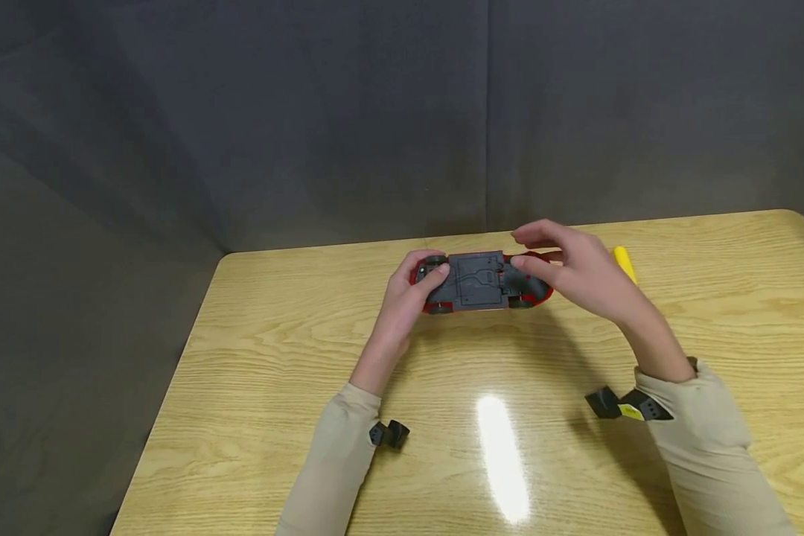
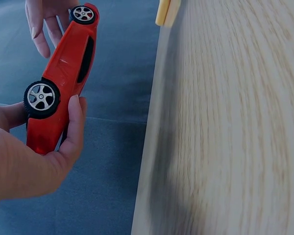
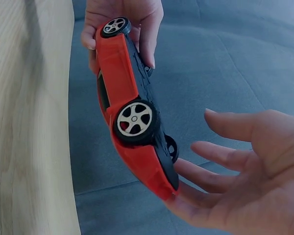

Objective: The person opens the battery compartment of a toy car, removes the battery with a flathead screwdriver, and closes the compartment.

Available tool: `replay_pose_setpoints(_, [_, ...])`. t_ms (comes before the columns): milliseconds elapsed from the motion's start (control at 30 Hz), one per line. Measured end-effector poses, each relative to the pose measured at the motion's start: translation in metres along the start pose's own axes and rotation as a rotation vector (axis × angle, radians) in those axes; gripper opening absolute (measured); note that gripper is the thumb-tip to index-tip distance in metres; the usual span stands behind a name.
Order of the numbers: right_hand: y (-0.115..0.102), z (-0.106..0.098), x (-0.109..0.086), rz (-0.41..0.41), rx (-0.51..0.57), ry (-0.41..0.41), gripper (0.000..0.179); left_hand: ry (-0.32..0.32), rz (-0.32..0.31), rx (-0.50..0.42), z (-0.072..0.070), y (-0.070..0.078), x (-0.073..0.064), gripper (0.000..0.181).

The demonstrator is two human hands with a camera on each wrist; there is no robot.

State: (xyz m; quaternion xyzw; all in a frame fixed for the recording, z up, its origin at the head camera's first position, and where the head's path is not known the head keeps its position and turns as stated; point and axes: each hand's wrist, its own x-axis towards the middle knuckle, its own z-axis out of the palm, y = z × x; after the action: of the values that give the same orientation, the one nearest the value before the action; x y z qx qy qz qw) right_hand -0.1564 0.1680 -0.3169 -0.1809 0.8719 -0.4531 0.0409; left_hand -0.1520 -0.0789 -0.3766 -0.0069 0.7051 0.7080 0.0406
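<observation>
A red toy car (image 1: 479,279) is held above the table with its dark underside turned up toward the head camera. My left hand (image 1: 405,292) grips one end of it, thumb on the underside and fingers round the body. In the left wrist view the car's red side (image 2: 63,73) and two silver-spoked wheels show. At the car's other end is my right hand (image 1: 579,272), its fingers spread and loosely bent. The right wrist view has the thumb (image 3: 230,125) apart from the car, while the lower fingers lie right at its tip.
Behind the right hand a yellow rod-like object (image 1: 624,264) lies on the wooden table (image 1: 254,357). A dark grey curtain (image 1: 348,126) hangs along the table's far edge. Small black cameras (image 1: 390,434) are strapped to both sleeved wrists.
</observation>
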Motion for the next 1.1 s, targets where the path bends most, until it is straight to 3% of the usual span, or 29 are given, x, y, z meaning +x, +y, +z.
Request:
replay_pose_setpoints(400, [0.003, 0.008, 0.005, -0.083, -0.073, -0.029, 0.024, 0.008, -0.012, -0.009, -0.001, -0.003, 0.0, 0.034])
replay_pose_setpoints(1100, [0.005, 0.013, 0.004, -0.04, -0.114, -0.067, 0.003, 0.026, -0.024, -0.017, 0.0, -0.002, 0.002, 0.034])
